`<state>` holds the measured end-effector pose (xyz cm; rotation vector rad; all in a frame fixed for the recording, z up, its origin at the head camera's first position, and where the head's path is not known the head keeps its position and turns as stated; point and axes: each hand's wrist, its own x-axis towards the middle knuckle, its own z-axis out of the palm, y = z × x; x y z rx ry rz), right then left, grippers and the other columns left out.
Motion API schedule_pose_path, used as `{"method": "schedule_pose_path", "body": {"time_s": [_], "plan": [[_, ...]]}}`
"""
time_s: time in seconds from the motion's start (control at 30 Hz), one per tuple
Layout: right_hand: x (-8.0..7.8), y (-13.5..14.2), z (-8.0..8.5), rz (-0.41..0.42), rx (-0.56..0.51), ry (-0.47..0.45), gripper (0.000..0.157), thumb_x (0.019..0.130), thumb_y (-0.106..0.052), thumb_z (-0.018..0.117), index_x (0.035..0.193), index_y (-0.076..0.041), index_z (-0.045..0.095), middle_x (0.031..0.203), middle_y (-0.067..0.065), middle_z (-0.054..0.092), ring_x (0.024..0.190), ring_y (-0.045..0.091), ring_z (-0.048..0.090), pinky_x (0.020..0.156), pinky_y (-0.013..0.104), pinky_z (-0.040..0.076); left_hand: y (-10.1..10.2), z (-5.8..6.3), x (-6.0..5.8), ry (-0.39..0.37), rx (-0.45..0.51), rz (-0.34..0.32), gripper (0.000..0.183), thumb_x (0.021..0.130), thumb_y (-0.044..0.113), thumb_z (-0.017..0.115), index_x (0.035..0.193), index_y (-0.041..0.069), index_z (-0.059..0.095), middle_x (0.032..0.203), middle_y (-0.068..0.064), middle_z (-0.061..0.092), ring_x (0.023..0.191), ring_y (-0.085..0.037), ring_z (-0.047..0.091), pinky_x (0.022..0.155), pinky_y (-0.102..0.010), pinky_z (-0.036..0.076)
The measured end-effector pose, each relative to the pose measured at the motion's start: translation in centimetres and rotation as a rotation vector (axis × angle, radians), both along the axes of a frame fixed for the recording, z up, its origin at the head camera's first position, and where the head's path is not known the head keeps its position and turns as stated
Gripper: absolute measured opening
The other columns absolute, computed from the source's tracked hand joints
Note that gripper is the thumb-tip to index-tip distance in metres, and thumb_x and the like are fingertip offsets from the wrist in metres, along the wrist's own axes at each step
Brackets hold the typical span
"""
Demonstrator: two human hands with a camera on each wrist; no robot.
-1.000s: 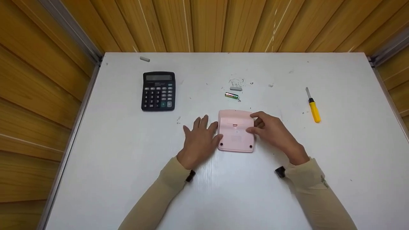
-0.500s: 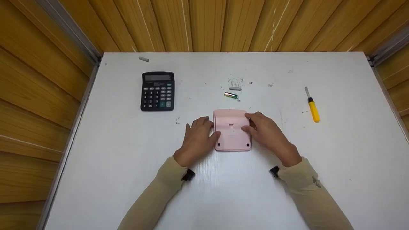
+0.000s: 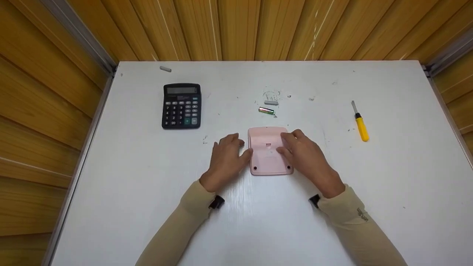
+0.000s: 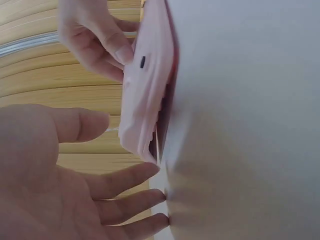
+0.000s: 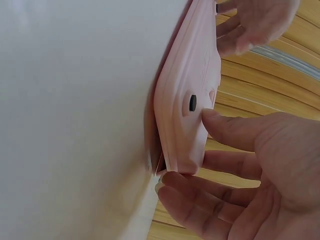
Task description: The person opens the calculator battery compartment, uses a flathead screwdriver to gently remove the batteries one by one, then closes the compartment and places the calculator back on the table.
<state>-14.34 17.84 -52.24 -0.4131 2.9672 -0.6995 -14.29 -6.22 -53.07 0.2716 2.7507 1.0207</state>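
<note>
A pink calculator (image 3: 271,162) lies face down in front of me, its back with two black rubber feet turned up; key edges peek out underneath in the left wrist view. My right hand (image 3: 308,157) grips its right side. In the right wrist view the thumb (image 5: 225,127) presses the back while curled fingers meet the edge. Beside the left edge is my left hand (image 3: 227,157), fingers loosely extended. The left wrist view has its thumb (image 4: 87,124) apart from the calculator (image 4: 142,90) and its index fingertip close to a corner; contact is unclear.
A black calculator (image 3: 181,106) lies face up at the left. Beyond the pink one are a green battery (image 3: 266,111) and a grey battery (image 3: 271,103). Another grey cylinder (image 3: 165,69) lies at the far left, a yellow-handled screwdriver (image 3: 362,129) at the right.
The pink calculator has shifted slightly left, then a little back right. My right hand has moved left, farther over its back. My left fingers have drawn slightly away from its left edge.
</note>
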Motion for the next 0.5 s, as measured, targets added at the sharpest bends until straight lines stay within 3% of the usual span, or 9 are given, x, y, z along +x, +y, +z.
{"method": "schedule_pose_path", "body": {"time_s": [0.1,0.2,0.37,0.5], "plan": [[-0.01,0.02,0.07,-0.012,-0.037,-0.043,0.053,0.101,-0.018,0.077,0.145,0.005,0.059,0.126,0.025,0.061,0.091,0.033,0.064,0.084,0.045,0.057,0.17,-0.1,0.18,-0.025,-0.011,-0.028,0.045,0.106,0.037,0.064,0.131,0.001,0.072,0.162,-0.021,0.044,0.155,-0.04,0.031,0.121,-0.072,0.009],[0.0,-0.03,0.18,-0.027,-0.071,-0.082,0.055,0.102,-0.019,0.076,0.146,0.006,0.058,0.127,0.025,0.061,0.091,0.031,0.063,0.082,0.043,0.056,0.24,-0.05,0.14,-0.047,0.032,-0.023,0.042,0.105,0.036,0.065,0.129,0.002,0.072,0.163,-0.02,0.044,0.156,-0.038,0.03,0.121,-0.072,0.005],[0.23,-0.25,0.42,-0.046,-0.08,-0.077,0.054,0.104,-0.025,0.072,0.143,0.01,0.058,0.118,0.024,0.064,0.091,0.032,0.063,0.082,0.046,0.054,0.14,0.18,-0.16,-0.035,0.165,0.013,0.036,0.104,0.029,0.065,0.126,0.0,0.07,0.155,-0.02,0.053,0.151,-0.036,0.04,0.124,-0.062,0.019],[0.59,-0.61,0.66,-0.067,-0.029,-0.053,0.054,0.106,-0.031,0.068,0.143,0.008,0.059,0.117,0.028,0.066,0.097,0.04,0.067,0.09,0.054,0.054,0.12,0.38,-0.18,-0.017,0.251,0.007,0.033,0.106,0.026,0.06,0.125,0.001,0.067,0.157,-0.02,0.051,0.152,-0.036,0.038,0.124,-0.05,0.026]]}}
